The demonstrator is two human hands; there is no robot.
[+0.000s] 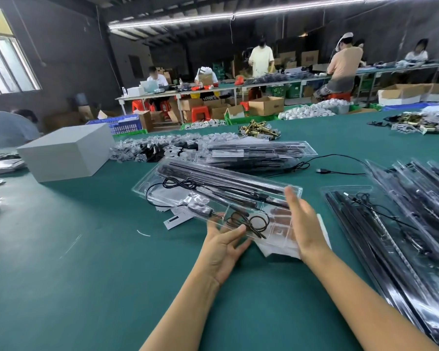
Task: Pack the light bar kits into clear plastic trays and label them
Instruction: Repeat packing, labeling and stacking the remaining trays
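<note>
Two hands meet one clear tray (214, 191) over the green surface (86, 274): left hand (222, 245) spread, fingers under the tray's near edge; right hand (303, 224) flat, fingers straight against its right end. Tray holds black light bars (221, 179) and coiled cables. No writing legible on the label slips (174, 220) beneath. Open surface lies near left. Filled trays (403, 219) right; white box (66, 152) far left.

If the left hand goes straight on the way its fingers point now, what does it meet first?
Most likely the clear plastic tray: the left hand has its fingers at the near edge already, under the coiled cable.
</note>
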